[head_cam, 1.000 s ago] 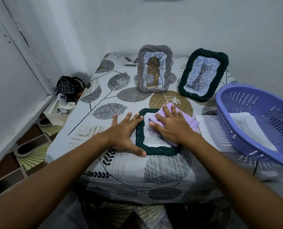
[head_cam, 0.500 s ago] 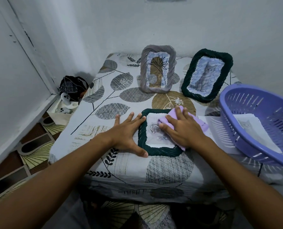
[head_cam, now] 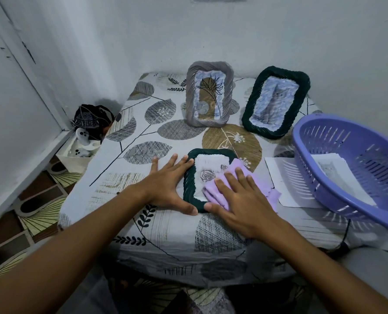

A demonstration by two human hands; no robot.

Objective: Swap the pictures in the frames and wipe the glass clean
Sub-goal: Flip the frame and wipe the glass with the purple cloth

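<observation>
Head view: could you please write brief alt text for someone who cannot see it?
The right hand presses a lilac cloth on the glass of a dark green frame lying flat on a leaf-print table, and the left hand steadies the frame. Two frames stand behind; a purple basket sits right.

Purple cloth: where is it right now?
In the head view the purple cloth lies under the right hand on the near frame's glass, lower right part, with the left hand flat beside the frame.
</observation>
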